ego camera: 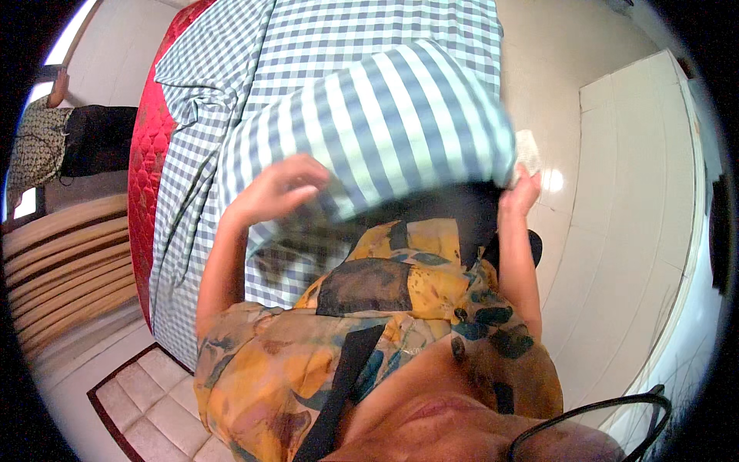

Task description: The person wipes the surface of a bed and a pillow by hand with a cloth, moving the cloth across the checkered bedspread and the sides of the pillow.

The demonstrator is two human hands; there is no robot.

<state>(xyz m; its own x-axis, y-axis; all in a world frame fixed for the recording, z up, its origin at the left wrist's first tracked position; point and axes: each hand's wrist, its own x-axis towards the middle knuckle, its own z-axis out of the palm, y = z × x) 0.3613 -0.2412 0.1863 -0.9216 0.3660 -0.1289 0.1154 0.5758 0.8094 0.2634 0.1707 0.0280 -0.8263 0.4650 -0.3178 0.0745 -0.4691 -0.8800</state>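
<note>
A pillow in a blue, white and pale green striped case (375, 121) lies tilted before me, over a mattress covered by a checked bedsheet (369, 23). My left hand (283, 187), on the picture's left side, is slightly blurred and hovers at or over the pillow's near left part with its fingers curled; whether it touches is unclear. At the pillow's right end, my right hand (521, 187) has its fingers closed on a cream cloth (526, 151) that sticks up beside the pillow. Part of the pillow's lower edge is in shadow.
The mattress's red quilted side (151, 156) shows at left, where the sheet is bunched. Farther left are a person in dark trousers (101, 140) and stacked curved wooden slats (69, 260). A padded headboard-like panel (167, 398) is at lower left. A pale tiled ledge (629, 173) runs along the right.
</note>
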